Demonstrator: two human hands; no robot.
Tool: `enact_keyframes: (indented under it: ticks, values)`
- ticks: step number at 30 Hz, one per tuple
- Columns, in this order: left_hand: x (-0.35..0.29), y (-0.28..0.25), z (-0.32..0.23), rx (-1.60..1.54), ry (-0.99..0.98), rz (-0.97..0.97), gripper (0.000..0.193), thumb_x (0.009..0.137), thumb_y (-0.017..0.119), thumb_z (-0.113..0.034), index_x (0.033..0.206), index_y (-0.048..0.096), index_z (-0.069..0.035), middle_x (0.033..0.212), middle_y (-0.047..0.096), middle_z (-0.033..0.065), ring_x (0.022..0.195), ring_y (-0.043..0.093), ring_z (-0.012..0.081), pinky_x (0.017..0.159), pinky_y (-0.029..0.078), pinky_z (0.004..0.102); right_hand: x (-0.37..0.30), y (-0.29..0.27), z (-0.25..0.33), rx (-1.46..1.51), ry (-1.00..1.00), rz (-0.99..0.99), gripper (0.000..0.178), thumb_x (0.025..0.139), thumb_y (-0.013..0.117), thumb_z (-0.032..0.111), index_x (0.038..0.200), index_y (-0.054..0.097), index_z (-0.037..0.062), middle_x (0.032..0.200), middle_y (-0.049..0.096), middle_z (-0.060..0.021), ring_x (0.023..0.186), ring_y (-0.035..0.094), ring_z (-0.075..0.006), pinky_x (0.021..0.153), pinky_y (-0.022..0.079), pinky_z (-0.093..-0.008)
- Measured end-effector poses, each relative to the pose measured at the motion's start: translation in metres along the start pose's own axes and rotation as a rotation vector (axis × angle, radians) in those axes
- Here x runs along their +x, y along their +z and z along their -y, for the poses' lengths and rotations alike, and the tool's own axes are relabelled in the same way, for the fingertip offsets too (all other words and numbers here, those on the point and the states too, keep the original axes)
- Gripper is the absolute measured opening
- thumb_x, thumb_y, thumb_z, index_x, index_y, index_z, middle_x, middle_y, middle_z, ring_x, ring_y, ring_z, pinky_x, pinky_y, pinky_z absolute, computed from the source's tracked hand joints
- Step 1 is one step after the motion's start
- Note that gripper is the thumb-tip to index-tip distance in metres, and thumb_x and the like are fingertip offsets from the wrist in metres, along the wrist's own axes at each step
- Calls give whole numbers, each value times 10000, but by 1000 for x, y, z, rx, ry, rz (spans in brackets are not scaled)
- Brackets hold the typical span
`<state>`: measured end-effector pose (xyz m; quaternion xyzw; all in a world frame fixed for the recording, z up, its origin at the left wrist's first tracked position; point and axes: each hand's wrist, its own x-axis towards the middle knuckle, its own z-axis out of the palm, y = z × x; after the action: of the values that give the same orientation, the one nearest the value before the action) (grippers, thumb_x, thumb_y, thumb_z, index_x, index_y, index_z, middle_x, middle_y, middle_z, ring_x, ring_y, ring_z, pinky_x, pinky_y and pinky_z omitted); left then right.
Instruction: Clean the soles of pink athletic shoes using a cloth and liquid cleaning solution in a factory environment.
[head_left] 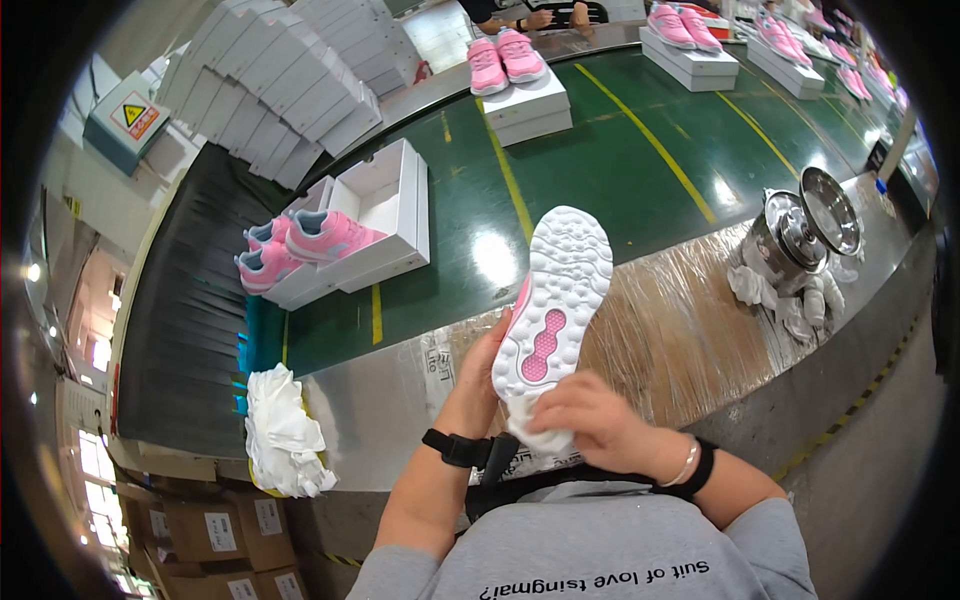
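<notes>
A pink sneaker (570, 262) is held up in front of me, its white knobbly sole with a pink inset facing my view. My left hand (488, 362) grips it along the left side, fingers mostly hidden behind the shoe. At the heel end, my right hand (588, 415) presses a white cloth (533, 420) against the sole, fingers closed round it. Beneath the shoe lies a work surface of brown cardboard (660, 340) under clear plastic wrap.
On the green conveyor belt (460, 215) stands an open white shoebox (405, 205) with pink sneakers (325, 235). More pink sneakers (505, 62) sit on boxes farther along. A metal pot (785, 235) stands at right, white crumpled paper (285, 430) at left. A co-worker's hand (540, 19) shows at the back.
</notes>
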<state>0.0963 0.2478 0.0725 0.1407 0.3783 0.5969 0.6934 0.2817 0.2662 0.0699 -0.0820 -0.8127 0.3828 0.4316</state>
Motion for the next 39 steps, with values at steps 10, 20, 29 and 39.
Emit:
enact_keyframes:
  ticks: [10,20,29,39]
  values:
    - [31,-32,10,55,-74,-191,451,987,378,-334,1233,474,32,1159,580,172,997,608,259,870,506,401,62,14,-35,-162,60,-108,307,695,545,-75,952,626,72,997,610,-109,982,533,-299,844,448,-397]
    - [37,-75,14,-93,101,62,450,986,390,-306,1262,458,43,1182,583,149,1051,596,248,893,506,341,-25,-20,-36,-398,-261,605,324,702,582,97,1026,583,104,1065,577,-50,991,527,-228,869,436,-346]
    - [15,-47,-3,-206,16,-34,456,952,469,-311,1262,468,23,1198,570,184,1027,604,277,879,512,418,19,-2,11,-404,-168,61,381,687,604,25,1060,615,99,1078,586,-70,1001,523,-253,869,435,-378]
    - [-5,-61,13,-140,-66,-16,427,956,479,-270,1270,471,18,1215,565,169,1052,596,249,890,507,380,14,-51,-70,-527,244,-438,382,684,513,-78,1022,622,61,1046,598,-104,979,522,-308,880,421,-389]
